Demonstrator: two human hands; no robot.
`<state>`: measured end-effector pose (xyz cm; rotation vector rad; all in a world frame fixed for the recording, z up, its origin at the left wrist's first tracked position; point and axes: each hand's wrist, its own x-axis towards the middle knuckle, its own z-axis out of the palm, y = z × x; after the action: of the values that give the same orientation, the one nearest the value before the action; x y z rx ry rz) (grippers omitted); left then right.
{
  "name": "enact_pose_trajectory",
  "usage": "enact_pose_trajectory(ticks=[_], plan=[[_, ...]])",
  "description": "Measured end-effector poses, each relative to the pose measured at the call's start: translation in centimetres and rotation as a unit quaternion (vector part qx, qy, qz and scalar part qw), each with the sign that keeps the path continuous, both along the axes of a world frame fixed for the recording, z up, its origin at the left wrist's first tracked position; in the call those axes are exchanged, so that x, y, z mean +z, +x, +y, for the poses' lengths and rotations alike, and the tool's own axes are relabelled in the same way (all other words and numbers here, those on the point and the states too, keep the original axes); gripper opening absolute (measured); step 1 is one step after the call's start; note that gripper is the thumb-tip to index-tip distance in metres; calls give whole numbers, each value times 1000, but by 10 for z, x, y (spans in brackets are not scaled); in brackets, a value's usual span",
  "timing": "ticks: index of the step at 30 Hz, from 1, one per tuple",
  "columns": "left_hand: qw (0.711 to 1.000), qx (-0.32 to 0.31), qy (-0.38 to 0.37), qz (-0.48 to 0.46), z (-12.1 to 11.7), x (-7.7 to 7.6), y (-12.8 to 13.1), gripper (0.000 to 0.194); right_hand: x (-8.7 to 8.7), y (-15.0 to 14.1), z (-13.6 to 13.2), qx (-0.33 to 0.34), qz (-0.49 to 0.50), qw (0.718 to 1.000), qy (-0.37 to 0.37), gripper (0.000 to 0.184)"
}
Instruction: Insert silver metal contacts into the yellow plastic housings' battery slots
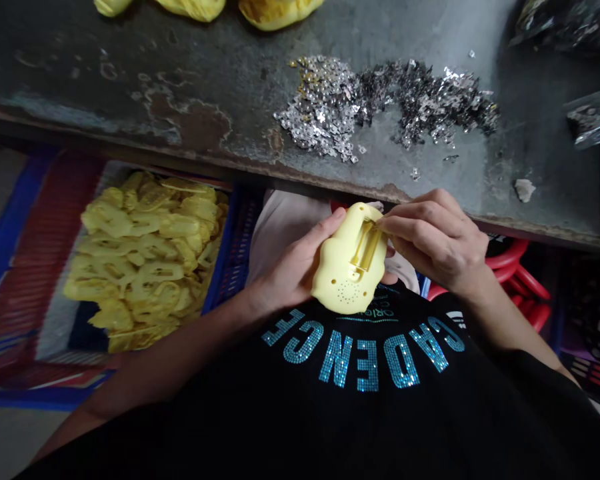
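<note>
My left hand (297, 267) is closed around a pale yellow plastic casing (336, 263), holding it in front of my chest. Its face toward me has an open slot like a battery compartment (367, 248), several screw holes and a cluster of small speaker holes. The fingers of my right hand (433, 237) are pinched together at the compartment's upper right end. Whatever lies between those fingertips is hidden. On the bench beyond are a heap of small silvery metal plates (325, 110) and, beside it, a darker heap of small metal pieces (430, 100).
A metal workbench (130, 87) runs across the top, its edge just beyond my hands. At left, a blue and red crate (35, 267) holds many yellow plastic parts (145, 260). Yellow bundles (280, 10), plastic bags (597, 117) and red handles (510, 260) lie around.
</note>
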<state>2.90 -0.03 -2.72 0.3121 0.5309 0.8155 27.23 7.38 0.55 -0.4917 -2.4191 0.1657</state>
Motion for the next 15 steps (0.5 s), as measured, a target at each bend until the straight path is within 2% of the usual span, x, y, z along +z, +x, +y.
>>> enact_pose_trajectory(ticks=[6,12,15], plan=[[999,14,-25,29,-1,11,2,58,-8,-2,-7,-39,37,998,21,26],[999,4,-31,26,-2,5,-1,74,-17,-1,-16,-50,10,996,68,34],[1000,5,-10,29,-3,3,0,75,-14,-1,-17,-57,50,997,6,29]])
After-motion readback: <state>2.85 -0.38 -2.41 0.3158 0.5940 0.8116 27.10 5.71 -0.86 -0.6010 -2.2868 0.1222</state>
